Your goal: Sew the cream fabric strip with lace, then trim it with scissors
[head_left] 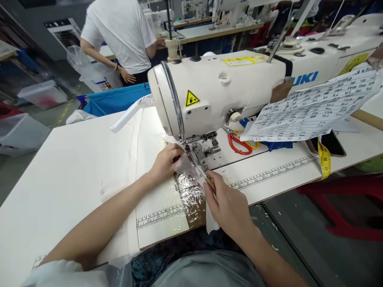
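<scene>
A white sewing machine (215, 91) stands over the table, its needle and presser foot area (191, 147) low at the left end. Just left of the needle, my left hand (166, 161) has its fingers curled on thin white fabric (183, 165); its fingertips are partly hidden. My right hand (227, 203) is closed around slim metal tweezers (206, 174), whose tips point up-left toward the presser foot. Under the fabric, shiny clear tape over a brown strip (191, 195) runs to the table's front edge. More white fabric hangs below my right fingers.
Red-handled scissors (239, 144) lie right of the needle. Handwritten paper (311, 105) hangs off the machine, with a yellow tape measure (324, 159) over the front edge. A person in a white shirt (119, 36) stands behind a blue cloth bin (116, 99). A red stool (344, 207) is at right.
</scene>
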A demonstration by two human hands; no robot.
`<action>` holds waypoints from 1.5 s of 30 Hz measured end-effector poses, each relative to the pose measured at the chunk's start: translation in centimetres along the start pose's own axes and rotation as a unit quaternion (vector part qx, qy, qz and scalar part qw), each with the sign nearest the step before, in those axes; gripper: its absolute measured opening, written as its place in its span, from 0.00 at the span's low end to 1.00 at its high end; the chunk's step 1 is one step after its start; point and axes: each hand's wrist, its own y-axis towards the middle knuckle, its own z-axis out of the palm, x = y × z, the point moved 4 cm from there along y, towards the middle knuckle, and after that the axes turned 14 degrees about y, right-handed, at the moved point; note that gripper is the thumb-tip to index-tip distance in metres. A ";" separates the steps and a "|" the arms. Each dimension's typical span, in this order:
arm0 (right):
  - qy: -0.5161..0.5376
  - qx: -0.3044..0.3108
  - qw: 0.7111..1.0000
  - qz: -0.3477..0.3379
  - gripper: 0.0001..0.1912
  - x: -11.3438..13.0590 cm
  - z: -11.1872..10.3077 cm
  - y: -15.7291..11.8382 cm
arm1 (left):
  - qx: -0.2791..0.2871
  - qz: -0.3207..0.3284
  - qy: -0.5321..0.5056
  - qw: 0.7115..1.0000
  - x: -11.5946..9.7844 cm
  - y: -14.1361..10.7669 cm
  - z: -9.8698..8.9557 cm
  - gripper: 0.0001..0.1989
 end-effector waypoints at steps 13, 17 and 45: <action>-0.027 -0.031 0.999 -0.031 0.14 -0.2 1.9 1.9 | 0.033 -0.065 -0.042 0.996 0.5 0.4 -0.1 0.11; -0.037 -0.026 0.999 -0.026 0.14 -0.3 2.0 1.9 | 0.032 -0.067 -0.040 0.996 0.5 0.5 -0.1 0.11; -0.052 -0.012 0.998 -0.029 0.14 -0.3 2.4 2.2 | 0.048 -0.081 0.016 0.995 0.0 0.6 0.3 0.10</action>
